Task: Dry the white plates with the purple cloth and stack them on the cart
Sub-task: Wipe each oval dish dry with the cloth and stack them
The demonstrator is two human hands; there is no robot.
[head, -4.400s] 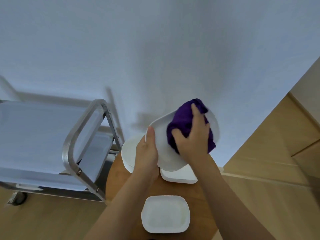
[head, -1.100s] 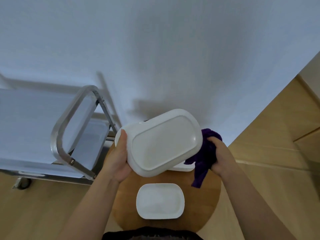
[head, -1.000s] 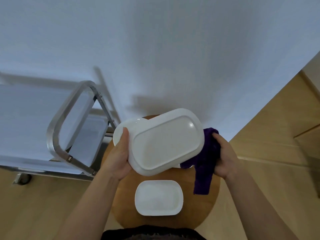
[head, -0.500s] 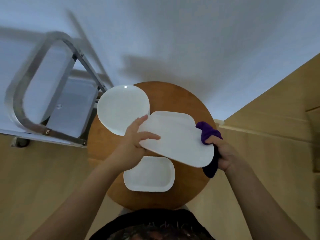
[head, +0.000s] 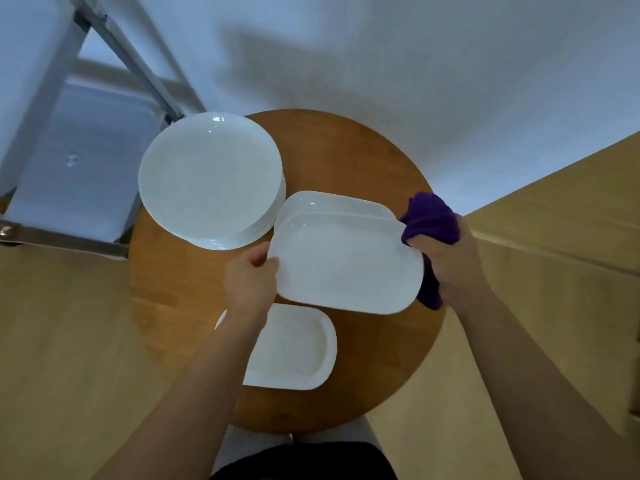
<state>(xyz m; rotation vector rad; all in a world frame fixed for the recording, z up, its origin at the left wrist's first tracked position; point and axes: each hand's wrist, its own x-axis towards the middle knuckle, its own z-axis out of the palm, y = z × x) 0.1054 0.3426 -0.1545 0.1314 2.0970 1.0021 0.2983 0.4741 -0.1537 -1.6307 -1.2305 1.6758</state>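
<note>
Since half a second ago I see the oblong plate [head: 344, 268] has come down flatter and nearer the desk [head: 346, 150], and the view has tipped further downward, so the cart [head: 69, 150] now fills only the upper left corner.

From the head camera: my left hand [head: 247, 282] pinches the plate's left short edge, thumb on top and the fingers curled beneath it. My right hand [head: 446, 258] is closed round the purple cloth [head: 429, 220], which bunches above the knuckles and hangs below the plate's right end; that hand also touches the plate's right edge. The plate is held face up, roughly level, over the right middle of the round wooden desk. Just under its far edge shows the rim of a second oblong plate [head: 329, 202] lying on the desk. A stack of round plates [head: 207, 178] sits at the desk's far left edge, overhanging it toward the cart. A smaller oblong dish [head: 298, 348] lies near the desk's near edge, partly hidden by my left forearm. The cart's metal frame and pale shelf stand just beside the desk on the left; I see no plates on the part in view.
</note>
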